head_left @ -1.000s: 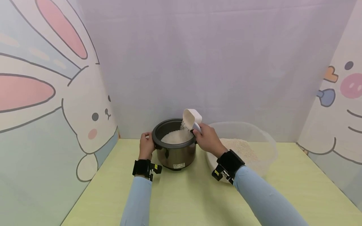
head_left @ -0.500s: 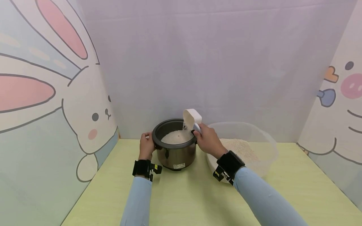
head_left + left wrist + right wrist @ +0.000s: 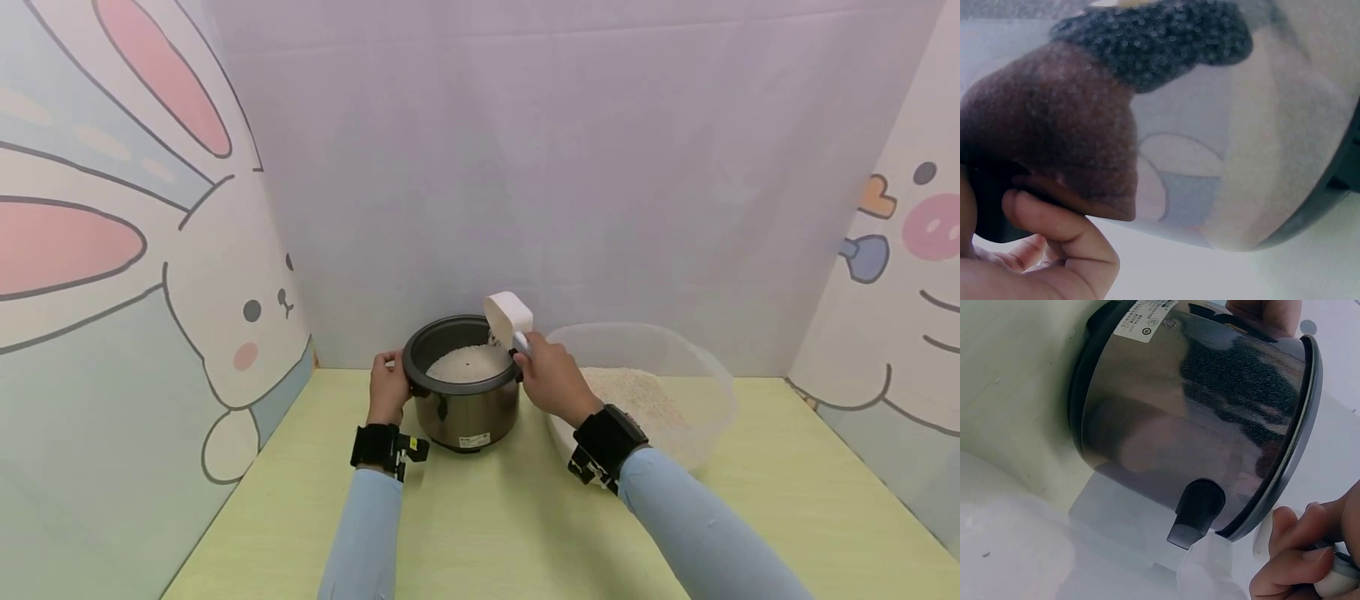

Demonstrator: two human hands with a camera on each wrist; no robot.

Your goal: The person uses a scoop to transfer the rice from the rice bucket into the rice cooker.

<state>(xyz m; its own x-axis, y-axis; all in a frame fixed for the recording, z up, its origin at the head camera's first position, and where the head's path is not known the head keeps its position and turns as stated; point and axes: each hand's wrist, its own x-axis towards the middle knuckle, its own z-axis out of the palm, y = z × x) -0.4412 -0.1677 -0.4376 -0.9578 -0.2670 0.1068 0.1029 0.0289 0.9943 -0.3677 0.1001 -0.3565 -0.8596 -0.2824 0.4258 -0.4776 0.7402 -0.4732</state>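
Rice cooker (image 3: 467, 410) bears a white label (image 3: 1144, 319), print unreadably small.

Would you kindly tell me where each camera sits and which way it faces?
Head: on the head, facing forward and down at the cooker; left hand, right hand and sleeves show.
Left wrist: on that wrist, facing the cooker's side; left hand shows.
Right wrist: on that wrist, facing the cooker's side; both hands show.
Wrist views share the cooker.
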